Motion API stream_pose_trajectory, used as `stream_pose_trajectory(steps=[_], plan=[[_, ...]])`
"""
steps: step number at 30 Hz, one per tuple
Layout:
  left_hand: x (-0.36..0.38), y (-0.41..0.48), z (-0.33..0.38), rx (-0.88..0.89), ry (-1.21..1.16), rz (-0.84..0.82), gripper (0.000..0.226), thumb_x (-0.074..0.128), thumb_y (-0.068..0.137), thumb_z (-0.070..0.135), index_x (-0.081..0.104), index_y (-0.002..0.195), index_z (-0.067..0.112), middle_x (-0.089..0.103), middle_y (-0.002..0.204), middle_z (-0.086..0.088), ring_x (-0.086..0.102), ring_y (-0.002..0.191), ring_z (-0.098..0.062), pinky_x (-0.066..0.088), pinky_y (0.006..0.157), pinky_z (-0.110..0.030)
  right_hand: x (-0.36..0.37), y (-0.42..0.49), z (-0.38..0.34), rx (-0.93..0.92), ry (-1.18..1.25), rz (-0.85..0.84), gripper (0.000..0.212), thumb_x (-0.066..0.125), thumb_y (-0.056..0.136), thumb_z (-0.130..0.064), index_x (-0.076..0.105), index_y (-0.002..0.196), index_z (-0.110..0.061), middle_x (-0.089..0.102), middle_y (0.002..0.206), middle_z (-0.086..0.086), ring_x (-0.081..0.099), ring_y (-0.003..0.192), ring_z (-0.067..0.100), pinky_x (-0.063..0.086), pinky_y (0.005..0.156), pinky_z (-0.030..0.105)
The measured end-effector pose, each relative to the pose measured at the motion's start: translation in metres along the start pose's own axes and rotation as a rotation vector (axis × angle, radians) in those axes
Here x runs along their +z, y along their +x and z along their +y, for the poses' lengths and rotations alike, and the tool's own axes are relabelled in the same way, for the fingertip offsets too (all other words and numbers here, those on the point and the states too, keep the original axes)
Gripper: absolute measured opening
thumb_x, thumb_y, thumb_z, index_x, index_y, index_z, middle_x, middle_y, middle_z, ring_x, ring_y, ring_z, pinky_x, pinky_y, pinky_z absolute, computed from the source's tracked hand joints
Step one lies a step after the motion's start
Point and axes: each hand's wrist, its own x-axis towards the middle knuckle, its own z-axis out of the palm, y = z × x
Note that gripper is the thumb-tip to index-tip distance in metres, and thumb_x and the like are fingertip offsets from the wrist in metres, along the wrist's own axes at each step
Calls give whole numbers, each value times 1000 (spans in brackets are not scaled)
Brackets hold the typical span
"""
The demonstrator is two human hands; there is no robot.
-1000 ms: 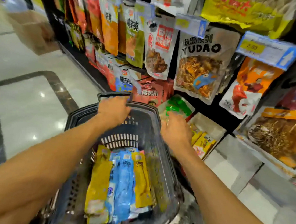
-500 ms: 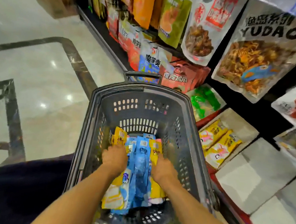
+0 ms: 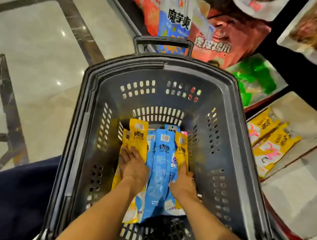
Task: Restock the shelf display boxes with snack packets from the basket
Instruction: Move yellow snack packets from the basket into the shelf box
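A dark grey plastic basket (image 3: 88, 112) stands in front of me beside the shelf. On its floor lie several long yellow packets (image 3: 138, 135) and blue packets (image 3: 161, 171). My left hand (image 3: 132, 168) rests flat on the yellow packets at the left of the pile, fingers straight. At the pile's right edge my right hand (image 3: 182, 178) has its fingers on a yellow packet and its thumb curled over the crumpled edge of the blue ones. To the right, a shelf display box (image 3: 310, 120) holds a few yellow packets (image 3: 270, 149).
The basket's pull handle (image 3: 163, 42) sticks up at the far end against hanging snack bags (image 3: 176, 18). A box of green packets (image 3: 255, 81) sits behind the yellow box, and pale display boxes (image 3: 292, 192) sit nearer me. Polished floor (image 3: 33, 57) lies to the left.
Both hands left the basket's far rim and went down onto the packets. Since half a second ago they have stayed on the pile, while my view has tipped lower over the basket.
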Motion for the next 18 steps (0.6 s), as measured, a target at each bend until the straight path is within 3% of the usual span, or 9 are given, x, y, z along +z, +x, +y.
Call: stream_pose_trajectory(steps=[3,6,11,13,16,18], plan=[[-5,4,0,8,39,63,86,47,92,47,14,148,-8,30,151,-28,27,141,-40,26,114,-46,-4,1,-3,25,29,0,87,66,86,-17,8,150,-24,41,135,19,53,117,37,47,91,41],[-20,4,3,-12,-93,47,66,54,87,33,32,139,-1,54,134,-16,47,128,-34,34,107,-49,-12,0,-6,65,132,-16,70,65,85,-17,25,143,-17,51,131,17,55,116,37,48,90,39],[-58,-2,-7,-106,-518,17,43,56,90,36,59,123,9,62,126,-13,57,118,-33,44,98,-42,-34,-9,-19,110,603,56,31,55,89,-13,51,120,-9,62,109,8,61,103,32,45,78,32],[-69,-1,-14,-81,-682,-63,39,57,91,34,65,117,6,64,125,-15,60,114,-33,49,96,-38,-37,-7,-25,95,784,48,28,51,85,-15,60,112,-12,64,100,8,61,90,29,47,71,34],[-69,-3,-24,-55,-909,-246,30,65,89,9,63,117,-1,64,122,-15,61,110,-31,50,97,-40,-24,3,-25,73,802,-51,38,51,79,-16,60,116,-17,66,108,7,62,95,29,48,72,32],[-59,-5,-33,-94,-996,-366,16,66,89,6,61,105,9,59,115,-11,58,97,-26,53,85,-34,-4,17,-14,78,763,-98,31,60,76,-21,63,107,-19,69,102,3,65,92,27,53,77,35]])
